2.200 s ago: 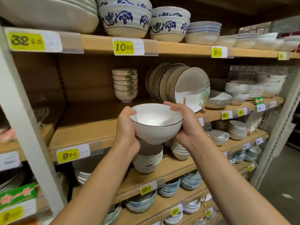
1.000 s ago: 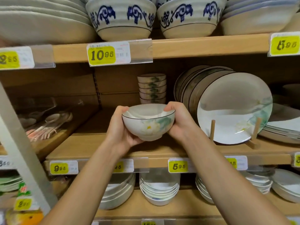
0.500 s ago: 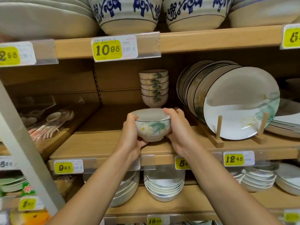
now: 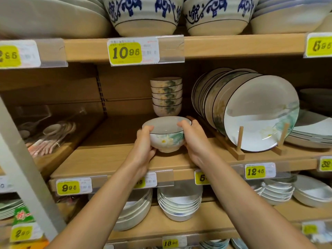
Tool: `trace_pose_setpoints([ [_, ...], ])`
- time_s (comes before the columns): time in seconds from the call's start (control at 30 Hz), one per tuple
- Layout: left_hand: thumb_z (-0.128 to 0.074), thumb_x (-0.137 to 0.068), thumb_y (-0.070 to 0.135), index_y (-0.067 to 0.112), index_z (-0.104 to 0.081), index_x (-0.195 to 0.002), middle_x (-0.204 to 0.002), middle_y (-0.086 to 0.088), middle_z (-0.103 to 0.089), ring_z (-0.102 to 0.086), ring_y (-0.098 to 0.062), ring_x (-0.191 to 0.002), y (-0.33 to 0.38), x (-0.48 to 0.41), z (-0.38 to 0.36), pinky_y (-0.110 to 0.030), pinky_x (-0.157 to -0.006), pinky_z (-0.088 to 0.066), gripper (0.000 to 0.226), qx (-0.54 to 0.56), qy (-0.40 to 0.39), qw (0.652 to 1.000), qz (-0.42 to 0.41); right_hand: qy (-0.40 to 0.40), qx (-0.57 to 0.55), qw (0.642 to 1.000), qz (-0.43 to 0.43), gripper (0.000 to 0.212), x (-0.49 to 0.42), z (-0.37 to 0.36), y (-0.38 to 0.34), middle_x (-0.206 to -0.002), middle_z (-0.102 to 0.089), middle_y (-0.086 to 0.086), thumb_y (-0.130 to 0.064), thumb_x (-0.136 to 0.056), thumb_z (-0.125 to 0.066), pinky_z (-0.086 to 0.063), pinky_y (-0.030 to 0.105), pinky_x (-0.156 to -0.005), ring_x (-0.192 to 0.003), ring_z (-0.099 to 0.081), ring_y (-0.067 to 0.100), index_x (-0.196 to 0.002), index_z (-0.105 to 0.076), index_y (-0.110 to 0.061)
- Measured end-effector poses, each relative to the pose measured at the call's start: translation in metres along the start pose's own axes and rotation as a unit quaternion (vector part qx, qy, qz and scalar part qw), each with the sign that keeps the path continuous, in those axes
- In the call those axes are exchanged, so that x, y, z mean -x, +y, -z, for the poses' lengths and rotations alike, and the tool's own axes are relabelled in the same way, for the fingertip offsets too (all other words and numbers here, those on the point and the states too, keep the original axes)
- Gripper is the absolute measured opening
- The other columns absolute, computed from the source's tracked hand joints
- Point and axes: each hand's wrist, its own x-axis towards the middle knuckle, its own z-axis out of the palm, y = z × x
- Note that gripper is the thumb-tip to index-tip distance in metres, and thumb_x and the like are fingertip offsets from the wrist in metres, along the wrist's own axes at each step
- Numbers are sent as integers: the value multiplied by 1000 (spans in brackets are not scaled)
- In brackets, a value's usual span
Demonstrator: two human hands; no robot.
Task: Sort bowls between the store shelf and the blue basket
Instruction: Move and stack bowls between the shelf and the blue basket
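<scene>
Head view: yellow price tags run along the shelf [image 4: 107, 159] edges. On the top edge, a cut-off tag at far left, then "10 95" [image 4: 125, 53], then a partly cropped one at far right. On the middle edge, "9 95" [image 4: 68, 187], two tags half hidden by the forearms, then "12 45" [image 4: 255, 171]. Lower down, "18 95" [image 4: 169, 243] can be read.

The left hand [image 4: 143, 144] cups the bowl [image 4: 167, 139] on its left side, thumb over the rim and fingers curled under the wall. The right hand [image 4: 195, 139] clasps the opposite side the same way, thumb on the rim.

The bowl sits upright, mouth up, its round axis vertical, with the painted yellow flower and green leaf facing the camera. It is on the middle board, just in front of the stack [image 4: 167, 97] of matching bowls and left of the plates [image 4: 260, 114] standing on edge in a wooden rack [image 4: 239, 150]. Whether its foot touches the board cannot be told.
</scene>
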Motion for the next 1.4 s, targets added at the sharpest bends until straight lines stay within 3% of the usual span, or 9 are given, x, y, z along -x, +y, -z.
trace_pose_setpoints([
  [0.17, -81, -61, 41, 23, -49, -123, -118, -1, -68, -68, -12, -104, 4, -3, 15, -24, -80, -55, 72, -57, -105, 992, -31, -1, -19, 1000, 14, 77, 0, 7, 0, -141, -49, 8, -43, -83, -62, -45, 46, -105, -126, -51, 23, -148, -31, -17],
  [0.3, -97, -41, 31, 25, -52, -116, -109, 3, -73, -69, -13, -103, 11, -11, 22, -28, -83, -56, 88, -94, -117, 988, -47, -94, -22, 995, 33, 116, 9, 21, -4, -134, -57, 8, -67, -51, -81, -45, 45, -106, -123, -56, 22, -143, -37, -12],
  [0.43, -98, -39, 28, 23, -52, -110, -103, 1, -75, -71, -20, -100, 14, -16, 29, -32, -82, -58, 85, -70, -141, 987, -38, -169, -17, 984, 51, 99, 7, 37, 1, -126, -63, 10, -32, -50, -91, -47, 46, -104, -118, -61, 24, -136, -45, -10],
  [0.63, -98, -32, 37, 34, -50, -100, -105, 2, -72, -70, -18, -101, 10, -19, 28, -36, -88, -56, 84, -109, -121, 985, -51, -169, -21, 984, 59, 94, 0, 41, 7, -124, -65, 8, -19, -52, -91, -49, 44, -102, -115, -63, 22, -134, -45, -11],
  [0.83, -96, -41, 36, 26, -51, -120, -110, 5, -70, -70, -9, -97, 6, -18, 30, -24, -77, -57, 91, -158, -118, 978, -72, -168, -27, 983, 63, 81, -2, 44, 18, -119, -68, 7, -14, -54, -88, -52, 38, -97, -112, -65, 21, -126, -51, -11],
  [1.13, -93, -44, 34, 37, -50, -99, -102, 7, -74, -70, -6, -96, 2, -26, 36, -18, -73, -56, 70, -193, -126, 971, -65, -185, -8, 981, 54, 84, -7, 47, 19, -114, -72, 4, -17, -50, -93, -55, 33, -90, -107, -68, 18, -124, -54, -13],
  [1.23, -92, -46, 34, 35, -53, -101, -101, 7, -74, -70, -8, -96, 4, -32, 33, -23, -79, -56, 67, -205, -125, 969, -59, -174, -2, 984, 48, 82, -13, 47, 18, -116, -71, 5, -19, -50, -92, -55, 32, -90, -107, -68, 19, -123, -55, -15],
  [1.33, -91, -45, 41, 29, -59, -101, -93, 13, -75, -70, -4, -89, 4, -41, 27, -16, -68, -55, 65, -224, -113, 966, -62, -143, 3, 989, 33, 73, -22, 44, 17, -116, -70, 5, -16, -59, -89, -56, 30, -88, -105, -68, 18, -123, -54, -13],
  [1.4, -91, -47, 43, 27, -57, -108, -96, 8, -74, -70, -8, -90, 4, -50, 23, -21, -72, -56, 73, -240, -83, 965, -68, -128, 7, 991, 25, 61, -29, 42, 18, -113, -71, 7, -12, -65, -87, -55, 35, -93, -105, -68, 19, -119, -59, -11],
])
